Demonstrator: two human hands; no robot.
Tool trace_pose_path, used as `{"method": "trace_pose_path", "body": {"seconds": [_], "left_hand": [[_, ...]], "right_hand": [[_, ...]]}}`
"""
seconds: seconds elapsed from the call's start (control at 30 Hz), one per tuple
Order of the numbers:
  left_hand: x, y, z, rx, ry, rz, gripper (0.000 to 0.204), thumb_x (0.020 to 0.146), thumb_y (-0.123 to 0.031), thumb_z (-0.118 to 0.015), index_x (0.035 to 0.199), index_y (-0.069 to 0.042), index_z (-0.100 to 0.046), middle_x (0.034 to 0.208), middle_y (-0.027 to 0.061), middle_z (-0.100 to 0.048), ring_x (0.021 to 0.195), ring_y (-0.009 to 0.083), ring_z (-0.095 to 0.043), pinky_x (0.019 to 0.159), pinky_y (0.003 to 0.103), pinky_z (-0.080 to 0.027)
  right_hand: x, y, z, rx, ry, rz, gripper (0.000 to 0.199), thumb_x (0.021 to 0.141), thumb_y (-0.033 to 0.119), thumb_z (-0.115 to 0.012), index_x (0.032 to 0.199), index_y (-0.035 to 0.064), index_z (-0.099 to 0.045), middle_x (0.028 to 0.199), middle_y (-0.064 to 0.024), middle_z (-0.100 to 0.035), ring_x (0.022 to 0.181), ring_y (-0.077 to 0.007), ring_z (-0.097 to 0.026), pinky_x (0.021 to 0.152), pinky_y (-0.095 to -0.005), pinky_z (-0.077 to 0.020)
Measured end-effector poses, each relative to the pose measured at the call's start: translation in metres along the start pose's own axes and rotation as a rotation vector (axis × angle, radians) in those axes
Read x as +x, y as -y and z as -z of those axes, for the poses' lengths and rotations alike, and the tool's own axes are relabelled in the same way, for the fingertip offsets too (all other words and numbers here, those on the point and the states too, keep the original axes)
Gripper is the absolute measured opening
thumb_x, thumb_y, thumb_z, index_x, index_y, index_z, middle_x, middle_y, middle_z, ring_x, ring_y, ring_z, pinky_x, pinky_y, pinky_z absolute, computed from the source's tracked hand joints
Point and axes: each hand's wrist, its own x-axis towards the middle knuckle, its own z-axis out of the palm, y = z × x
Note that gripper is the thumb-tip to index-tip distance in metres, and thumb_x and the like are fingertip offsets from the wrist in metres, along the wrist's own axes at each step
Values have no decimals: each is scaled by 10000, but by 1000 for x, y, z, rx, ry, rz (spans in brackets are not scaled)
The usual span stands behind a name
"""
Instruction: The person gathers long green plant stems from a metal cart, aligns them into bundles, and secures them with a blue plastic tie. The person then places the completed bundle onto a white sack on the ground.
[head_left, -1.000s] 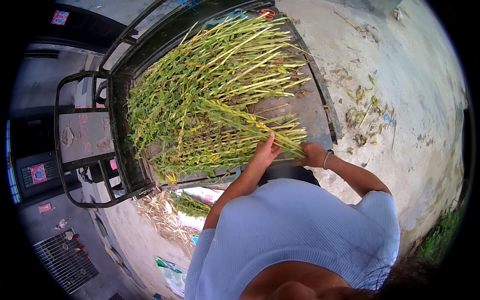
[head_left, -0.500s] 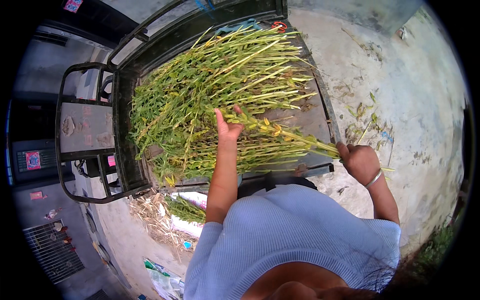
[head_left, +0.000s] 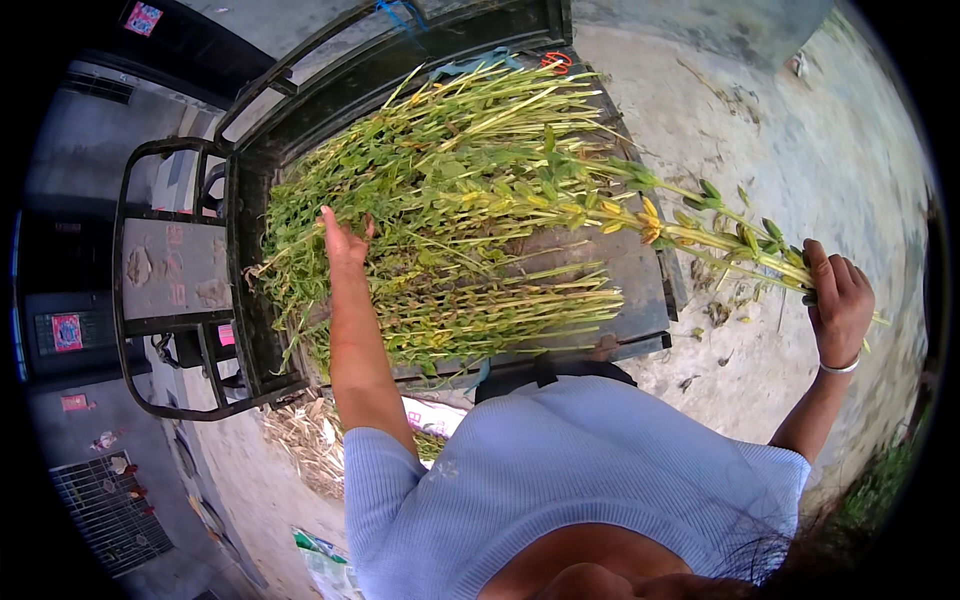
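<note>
We see pale ground [head_left: 860, 170] on the right, and left of it a dark cart bed [head_left: 645, 290]. A big pile of green stalks [head_left: 400, 165] fills the far part of the bed, with its leaves to the left and bare ends to the right. A smaller row of stalks [head_left: 500, 312] lies on the near side. Above the bed we hold a long bunch [head_left: 690, 236] with yellow pods. Its leafy end is over the pile, and its stems reach past the bed's right edge. Our right hand [head_left: 840, 300] has its fingers clamped on those stems. Our left hand [head_left: 347, 243] is over the pile's left leaves, fingers apart; we cannot tell if it touches them. A blue cloth [head_left: 475, 65] and a red thing [head_left: 556, 63] lie at the far edge.
</note>
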Motion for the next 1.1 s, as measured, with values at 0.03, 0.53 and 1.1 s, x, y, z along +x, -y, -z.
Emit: {"method": "trace_pose_path", "body": {"seconds": [0.03,0.53,1.1], "left_hand": [[16,-16,12,-22,0,-8,910,783,-510,-605,1414,-268,5,1459,171,30,1260,427,-254,946,536,-388],[68,-39,84,-45,-294,448,984,743,-561,-603,1355,53,-138,1336,257,-297,1143,395,-437,858,468,-494],[-65,-12,145,-619,230,-2,1261,596,-686,-598,1361,-124,232,1427,281,-31,1239,497,-266,982,599,-307]], "right_hand": [[-1,-11,5,-18,24,-37,441,646,-54,-600,1075,46,-567,662,-81,-475,572,-236,-491,505,-341,-398],[-48,-112,-31,289,-136,-270,355,771,-93,-520,1120,-35,-543,1080,-177,-607,962,-299,-606,810,-309,-465],[99,131,-112,986,22,13,380,628,-37,-623,1004,13,-607,793,-177,-612,675,-316,-603,604,-308,-476]]}}
